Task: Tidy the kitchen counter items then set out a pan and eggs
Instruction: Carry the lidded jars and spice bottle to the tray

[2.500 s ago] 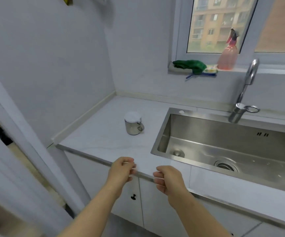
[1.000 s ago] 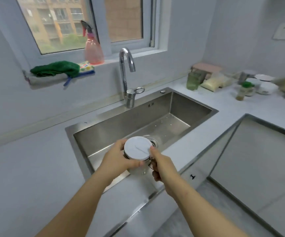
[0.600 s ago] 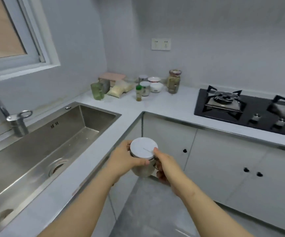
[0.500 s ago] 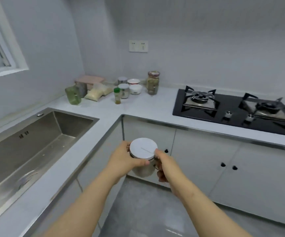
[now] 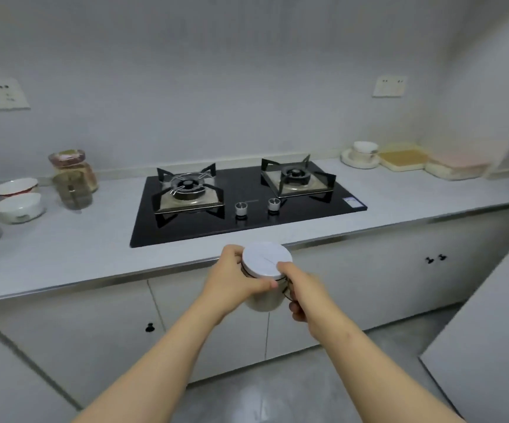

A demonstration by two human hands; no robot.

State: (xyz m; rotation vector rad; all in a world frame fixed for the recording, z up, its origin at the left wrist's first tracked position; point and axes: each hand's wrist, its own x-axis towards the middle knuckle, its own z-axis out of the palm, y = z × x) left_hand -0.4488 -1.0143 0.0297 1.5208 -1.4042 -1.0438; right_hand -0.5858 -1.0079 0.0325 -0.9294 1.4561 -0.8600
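Note:
I carry a small steel jar [image 5: 263, 300] with a round white lid [image 5: 266, 259] in the air, just in front of the counter edge below the hob. My left hand [image 5: 231, 276] wraps around the jar's left side, thumb across its front. My right hand [image 5: 300, 288] grips the handle side on the right, with its thumb resting on the lid's rim. No pan or eggs are in view.
A black two-burner gas hob [image 5: 247, 198] sits in the grey counter [image 5: 64, 248]. At the left stand a glass jar [image 5: 74, 178] and white bowls [image 5: 18, 207]. A cup on a saucer [image 5: 363, 154] and trays [image 5: 402, 160] stand at the back right. White cabinet doors run below.
Both hands took the jar from beside the sink and carried it rightward past the sink and the counter corner; it now hangs in front of the hob. The grip is unchanged.

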